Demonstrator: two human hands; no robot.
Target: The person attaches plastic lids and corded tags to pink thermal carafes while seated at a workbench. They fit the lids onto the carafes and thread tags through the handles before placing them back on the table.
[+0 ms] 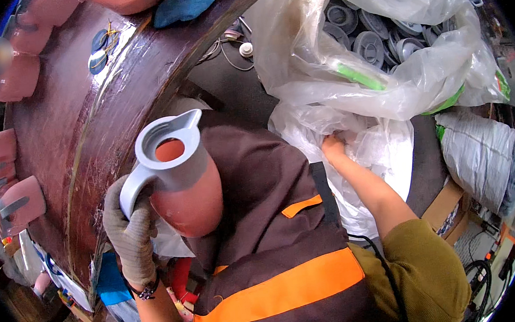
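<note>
My left hand, in a grey knit glove, grips the handle of a jug. The jug has a pinkish-red body and a grey top with a spout and a round opening. It is held slightly tilted above my lap, without a lid on. To the right, my right hand, which looks bare, reaches in among white plastic sheeting. Its fingers are hidden there, so what they touch does not show. Just beyond it is a large clear plastic bag of round grey lids.
A dark, shiny table curves along the left. On it are a pair of blue oval pieces and a blue cloth-like piece. Several pink jugs line its far left. A wrapped white bundle stands at right, near a cardboard box.
</note>
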